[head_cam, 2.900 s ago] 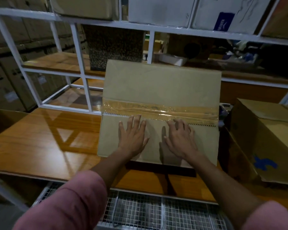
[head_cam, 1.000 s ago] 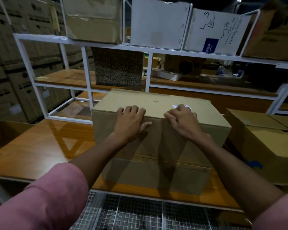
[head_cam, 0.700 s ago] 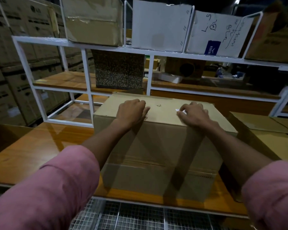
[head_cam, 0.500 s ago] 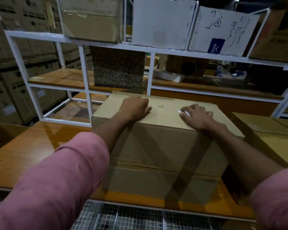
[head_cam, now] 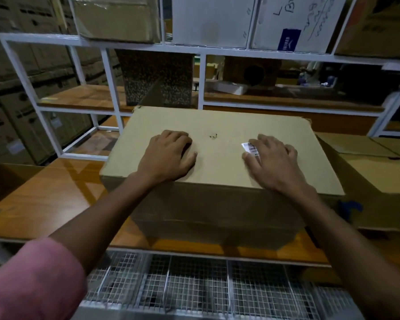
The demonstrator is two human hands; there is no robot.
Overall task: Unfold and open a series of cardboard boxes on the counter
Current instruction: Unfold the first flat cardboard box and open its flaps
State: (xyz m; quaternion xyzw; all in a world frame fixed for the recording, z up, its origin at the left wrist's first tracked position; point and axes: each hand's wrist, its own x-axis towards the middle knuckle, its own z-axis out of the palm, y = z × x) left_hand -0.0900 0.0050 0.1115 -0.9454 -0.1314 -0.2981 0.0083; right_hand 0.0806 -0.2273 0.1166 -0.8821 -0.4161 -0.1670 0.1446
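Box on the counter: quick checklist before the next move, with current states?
1. Both hands on top of the box: ok; left hand and right hand rest on it.
2. Box on the counter: ok.
3. Top panel flat: ok.
4. Top flaps free to open: cannot tell.
5. Room to the right: not ok; second box sits close.
6. Label readable: not ok; partly covered by the right hand.

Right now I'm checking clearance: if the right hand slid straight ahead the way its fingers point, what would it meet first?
The right hand lies flat on the cardboard box, fingers on the white label. Ahead is bare box top to the far edge; beyond that probably the white shelf frame, though depth is unclear.
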